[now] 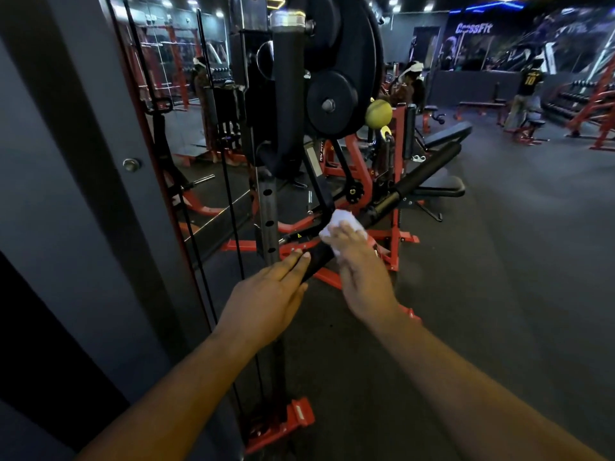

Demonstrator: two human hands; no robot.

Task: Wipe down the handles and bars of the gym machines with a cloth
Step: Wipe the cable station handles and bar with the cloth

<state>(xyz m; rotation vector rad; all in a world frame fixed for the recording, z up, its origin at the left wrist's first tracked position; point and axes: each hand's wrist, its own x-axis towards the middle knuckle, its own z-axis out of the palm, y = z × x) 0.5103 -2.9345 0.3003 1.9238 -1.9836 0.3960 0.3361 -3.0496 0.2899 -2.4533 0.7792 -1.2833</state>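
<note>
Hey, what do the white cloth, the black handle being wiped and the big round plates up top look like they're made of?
White cloth: soft fabric or paper towel, crumpled under the right hand; which one is unclear. Black handle: matte, likely foam or rubber sleeve over a bar; no shine. The left hand rests straight fingers on it. Round plates: matte black, probably rubber-coated or painted metal, with a bare metal hub bolt.

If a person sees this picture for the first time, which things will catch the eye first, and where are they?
At the centre, the right hand presses a crumpled white cloth onto a long black padded bar, while the left hand lies with straight fingers on the bar's near end. Above them hang large round black weight plates, with a yellow-green ball at their right edge.
</note>
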